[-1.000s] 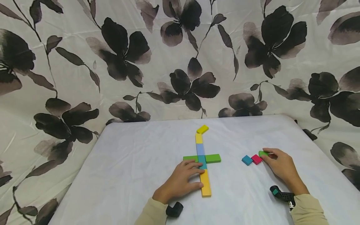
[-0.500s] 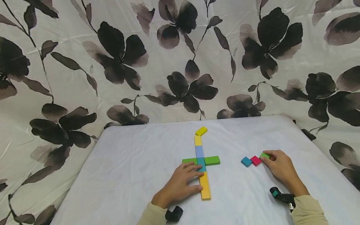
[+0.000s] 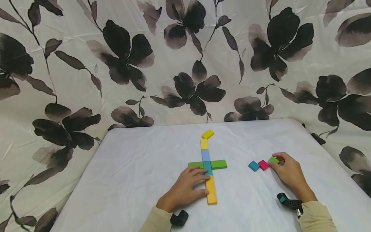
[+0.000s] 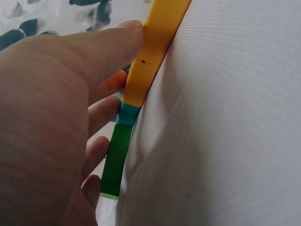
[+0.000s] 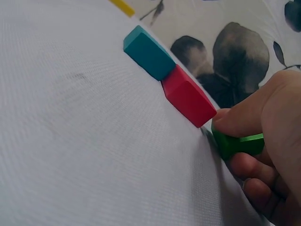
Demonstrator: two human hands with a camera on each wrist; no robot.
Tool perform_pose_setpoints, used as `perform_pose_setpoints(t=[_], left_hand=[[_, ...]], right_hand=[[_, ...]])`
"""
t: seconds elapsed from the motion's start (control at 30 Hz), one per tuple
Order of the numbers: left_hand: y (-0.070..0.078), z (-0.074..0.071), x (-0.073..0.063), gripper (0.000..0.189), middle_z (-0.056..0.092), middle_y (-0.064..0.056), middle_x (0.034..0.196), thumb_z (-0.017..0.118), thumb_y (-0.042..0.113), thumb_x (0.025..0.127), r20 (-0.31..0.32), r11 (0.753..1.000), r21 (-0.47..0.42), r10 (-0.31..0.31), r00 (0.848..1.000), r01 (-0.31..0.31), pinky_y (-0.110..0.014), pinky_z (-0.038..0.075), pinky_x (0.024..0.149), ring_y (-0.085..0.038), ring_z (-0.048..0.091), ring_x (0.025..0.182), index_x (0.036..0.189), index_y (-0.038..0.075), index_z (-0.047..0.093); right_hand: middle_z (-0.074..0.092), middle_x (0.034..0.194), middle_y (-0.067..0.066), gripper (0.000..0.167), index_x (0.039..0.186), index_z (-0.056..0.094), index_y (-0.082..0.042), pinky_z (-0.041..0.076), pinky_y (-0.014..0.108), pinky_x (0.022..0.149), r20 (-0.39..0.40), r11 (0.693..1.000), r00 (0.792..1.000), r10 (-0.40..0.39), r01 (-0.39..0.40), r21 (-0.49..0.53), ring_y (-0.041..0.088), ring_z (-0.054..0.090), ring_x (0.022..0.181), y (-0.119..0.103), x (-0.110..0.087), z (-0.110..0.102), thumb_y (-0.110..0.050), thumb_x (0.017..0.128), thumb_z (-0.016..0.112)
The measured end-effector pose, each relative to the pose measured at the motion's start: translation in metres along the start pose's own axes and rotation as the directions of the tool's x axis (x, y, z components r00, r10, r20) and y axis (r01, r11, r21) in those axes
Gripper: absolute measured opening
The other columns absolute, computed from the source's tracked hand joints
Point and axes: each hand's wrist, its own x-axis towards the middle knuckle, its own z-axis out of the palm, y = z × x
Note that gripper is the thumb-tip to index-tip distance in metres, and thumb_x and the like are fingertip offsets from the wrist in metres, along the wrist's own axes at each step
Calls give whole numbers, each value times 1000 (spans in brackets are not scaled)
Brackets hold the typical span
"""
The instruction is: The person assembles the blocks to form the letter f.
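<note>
My left hand (image 3: 188, 187) rests with its fingers spread over a cross of flat blocks. Its thumb touches the long orange-yellow block (image 3: 212, 195), and its fingertips lie on the teal block (image 3: 207, 165) and by the left green block (image 3: 195, 164). Above the teal block run a light blue block (image 3: 205, 155) and a yellow block (image 3: 204, 144); a green block (image 3: 218, 164) sticks out to the right. At the right, my right hand (image 3: 288, 169) pinches a small green block (image 5: 230, 145) between thumb and fingers. That block sits beside a red block (image 3: 263, 165), which meets a teal block (image 3: 253, 166) at a corner.
A tilted yellow block (image 3: 207, 134) lies at the top end of the cross, near the back of the white-covered table (image 3: 139, 161). Behind the table hangs a flower-patterned cloth (image 3: 162, 64). Both wrists wear black devices.
The green block under my right hand has shifted slightly, so more of its top shows. My left hand stays in place; the view tilts a little.
</note>
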Motion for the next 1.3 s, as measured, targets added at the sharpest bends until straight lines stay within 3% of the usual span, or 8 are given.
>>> perform_pose_setpoints(t=[0.37, 0.53, 0.7, 0.87, 1.03, 1.3], left_hand=[[2, 0, -1, 49, 46, 12, 151, 65, 50, 95, 10, 1000, -9, -12, 1000, 13, -55, 25, 116, -21, 29, 146, 138, 28, 63], [1, -2, 0, 49, 45, 12, 151, 66, 51, 94, 11, 1000, -10, -19, 1000, 19, -54, 24, 117, -20, 29, 146, 138, 29, 62], [1, -2, 0, 49, 45, 14, 151, 65, 52, 94, 15, 1000, -10, -23, 1000, 23, -53, 24, 117, -19, 28, 146, 138, 30, 62], [2, 0, 0, 49, 45, 14, 151, 66, 51, 94, 13, 1000, -16, -14, 1000, 14, -54, 23, 117, -19, 28, 146, 138, 30, 62], [3, 0, 1, 49, 45, 15, 150, 66, 51, 94, 6, 1000, -13, -20, 1000, 21, -53, 23, 117, -18, 28, 146, 138, 31, 62], [3, -1, -1, 48, 45, 15, 151, 66, 50, 94, 16, 999, -17, -29, 999, 29, -53, 22, 118, -18, 27, 146, 137, 30, 62]], right_hand=[[61, 114, 28, 44, 130, 57, 6, 50, 50, 78, -38, 1000, 999, -27, 27, 8, 38, 57, 96, -1, -1, 1, -18, 95, 69], [60, 117, 27, 47, 133, 56, 4, 50, 52, 81, -56, 997, 998, 6, -2, 77, 40, 57, 102, -6, 1, -3, -24, 98, 66], [61, 119, 23, 51, 138, 55, 1, 51, 33, 75, -55, 983, 996, 64, -53, 175, 34, 60, 102, -7, -1, -6, -34, 101, 61], [59, 118, 21, 50, 140, 54, 0, 51, 12, 65, -44, 957, 993, 110, -94, 274, 15, 67, 87, -8, -1, -8, -33, 102, 60], [58, 116, 18, 51, 137, 56, 0, 52, 12, 67, -44, 923, 986, 159, -133, 361, 4, 66, 78, -11, 1, -9, -36, 101, 61], [62, 112, 16, 52, 132, 55, 2, 54, 14, 67, -69, 881, 974, 218, -166, 444, 4, 66, 77, -12, 1, -2, -39, 100, 61]])
